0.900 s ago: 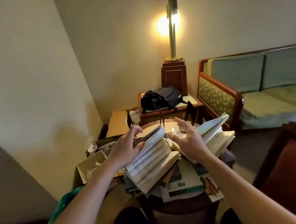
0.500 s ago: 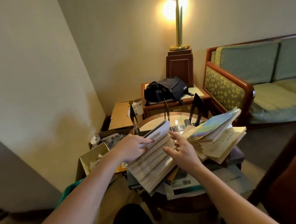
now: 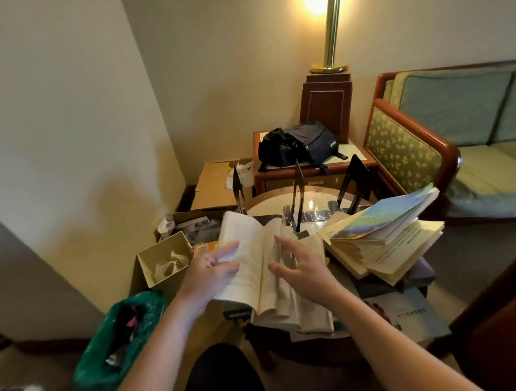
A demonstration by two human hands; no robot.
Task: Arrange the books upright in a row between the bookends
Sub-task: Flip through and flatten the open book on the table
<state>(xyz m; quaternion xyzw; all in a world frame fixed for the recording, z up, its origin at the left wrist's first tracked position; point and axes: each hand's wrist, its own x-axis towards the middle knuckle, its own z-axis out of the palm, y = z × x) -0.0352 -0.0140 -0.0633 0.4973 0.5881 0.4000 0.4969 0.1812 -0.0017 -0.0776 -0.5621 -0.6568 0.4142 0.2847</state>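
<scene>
An open book (image 3: 254, 255) lies near the front edge of the table (image 3: 269, 200), on top of other books. The left hand (image 3: 210, 275) rests on its left pages, fingers straight. The right hand (image 3: 305, 270) spreads its fingers on the right pages. The hands are apart. Three black bookends (image 3: 298, 187) stand by the far edge. A messy pile of books (image 3: 384, 239) sits at the right edge.
</scene>
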